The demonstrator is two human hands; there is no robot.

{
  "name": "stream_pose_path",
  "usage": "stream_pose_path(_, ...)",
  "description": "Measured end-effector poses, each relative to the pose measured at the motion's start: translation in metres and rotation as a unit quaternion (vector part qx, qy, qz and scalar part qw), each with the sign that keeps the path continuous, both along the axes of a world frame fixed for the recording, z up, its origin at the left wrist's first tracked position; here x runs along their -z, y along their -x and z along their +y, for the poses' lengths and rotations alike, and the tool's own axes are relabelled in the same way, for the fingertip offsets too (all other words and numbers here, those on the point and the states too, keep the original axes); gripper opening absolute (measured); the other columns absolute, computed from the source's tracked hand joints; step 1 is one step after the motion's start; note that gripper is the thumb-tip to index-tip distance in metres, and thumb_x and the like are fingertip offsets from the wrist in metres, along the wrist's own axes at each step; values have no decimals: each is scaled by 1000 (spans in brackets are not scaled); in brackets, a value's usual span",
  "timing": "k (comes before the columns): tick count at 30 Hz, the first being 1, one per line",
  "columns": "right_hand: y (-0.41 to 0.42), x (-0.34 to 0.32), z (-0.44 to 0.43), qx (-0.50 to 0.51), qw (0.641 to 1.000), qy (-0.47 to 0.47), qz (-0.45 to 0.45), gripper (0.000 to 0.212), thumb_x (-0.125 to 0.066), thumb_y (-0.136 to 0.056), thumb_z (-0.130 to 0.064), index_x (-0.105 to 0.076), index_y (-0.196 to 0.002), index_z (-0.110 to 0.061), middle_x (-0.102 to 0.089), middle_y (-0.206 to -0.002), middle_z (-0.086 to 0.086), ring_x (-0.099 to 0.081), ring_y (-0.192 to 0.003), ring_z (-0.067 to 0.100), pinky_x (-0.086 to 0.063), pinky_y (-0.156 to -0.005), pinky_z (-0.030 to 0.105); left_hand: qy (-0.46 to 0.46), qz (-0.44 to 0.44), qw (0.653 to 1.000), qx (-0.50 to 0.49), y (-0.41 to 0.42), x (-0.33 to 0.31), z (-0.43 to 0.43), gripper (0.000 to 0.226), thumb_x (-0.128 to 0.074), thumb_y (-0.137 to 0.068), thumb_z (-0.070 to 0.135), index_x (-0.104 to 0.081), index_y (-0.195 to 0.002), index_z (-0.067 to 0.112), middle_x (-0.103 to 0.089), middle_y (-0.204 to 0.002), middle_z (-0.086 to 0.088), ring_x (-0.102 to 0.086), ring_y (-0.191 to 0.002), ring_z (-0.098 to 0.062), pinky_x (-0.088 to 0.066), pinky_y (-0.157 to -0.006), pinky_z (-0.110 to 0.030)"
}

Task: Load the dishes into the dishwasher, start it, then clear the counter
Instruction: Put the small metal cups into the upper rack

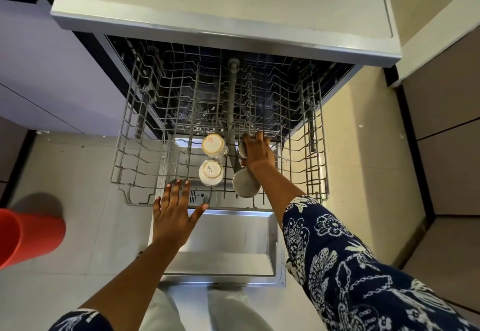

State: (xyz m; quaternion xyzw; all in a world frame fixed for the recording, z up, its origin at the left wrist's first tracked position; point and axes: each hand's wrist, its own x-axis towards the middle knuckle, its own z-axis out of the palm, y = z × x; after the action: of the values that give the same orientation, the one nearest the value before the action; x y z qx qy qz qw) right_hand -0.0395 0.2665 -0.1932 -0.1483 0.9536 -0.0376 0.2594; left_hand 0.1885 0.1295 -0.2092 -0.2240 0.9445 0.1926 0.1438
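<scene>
I see my right hand (257, 150) clasping a steel cup (241, 149) in the pulled-out rack (124, 133). A second steel cup (245, 184) sits at its 6 o'clock, 2 white cups (213, 144) (211, 172) at 9 o'clock. My left hand (174, 211) is flat, fingers spread, holding nothing, at the rack's 7 o'clock edge.

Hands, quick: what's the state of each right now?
Left hand: open, fingers spread, at the rack front rail.
Right hand: fingers curled round a steel cup in the rack.

Grey wire rack (135, 133); shiny steel cup (245, 184); brushed metal door (223, 247); glossy floor tiles (85, 164).
</scene>
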Motion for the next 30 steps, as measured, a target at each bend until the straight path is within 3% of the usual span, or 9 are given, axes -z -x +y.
stream_pose_path(5,3,0,-3,27,998,32,-38,80,-78,-71,-14,-34,-138,-24,-31,-139,12,-28,-132,36,-46,-96,51,-3,-3,1000,-1,1,0,0,106,11,-66,87,-8,-152,27,-6,-160,-2,3,-147,-21,6,-114,-40)
stream_pose_path(11,11,-8,6,-39,993,69,-82,84,-72,-80,-21,-23,-147,-22,-31,-146,14,-31,-134,35,-34,-108,43,-16,4,1000,-3,1,0,0,107,9,-68,88,-14,-152,25,-9,-160,-3,1,-147,-22,3,-115,-43)
stream_pose_path(16,16,-4,48,96,989,113,-10,64,-58,-91,-16,-28,-145,-29,-31,-151,7,-34,-136,30,-40,-106,41,-18,6,1000,-2,1,0,-2,106,7,-69,87,-17,-152,25,-11,-159,-4,1,-147,-23,2,-115,-44)
stream_pose_path(19,14,7,81,123,988,89,36,49,-50,-93,-9,-44,-135,-33,-47,-138,8,-52,-118,26,-49,-94,37,-11,3,1000,2,1,0,-1,106,9,-69,87,-18,-151,26,-12,-159,-4,0,-147,-23,2,-115,-44)
stream_pose_path(22,14,9,93,79,995,39,34,33,-49,-96,-17,-56,-127,-26,-58,-124,10,-59,-108,26,-51,-88,35,-6,6,1000,2,3,-2,-2,107,10,-69,87,-21,-151,25,-15,-159,-4,-3,-147,-24,1,-115,-44)
stream_pose_path(25,18,18,89,149,984,94,3,24,-53,-94,-16,-66,-113,-22,-65,-108,3,-62,-95,21,-51,-80,28,0,10,1000,-1,3,-1,-2,106,8,-69,87,-23,-150,25,-17,-158,-4,-6,-147,-25,0,-115,-44)
stream_pose_path(30,32,29,91,306,925,216,-67,27,-52,-85,4,-70,-77,-15,-66,-87,6,-62,-79,23,-54,-71,33,1,6,1000,1,2,1,-2,104,6,-70,86,-22,-150,27,-15,-159,-4,-5,-147,-24,1,-115,-43)
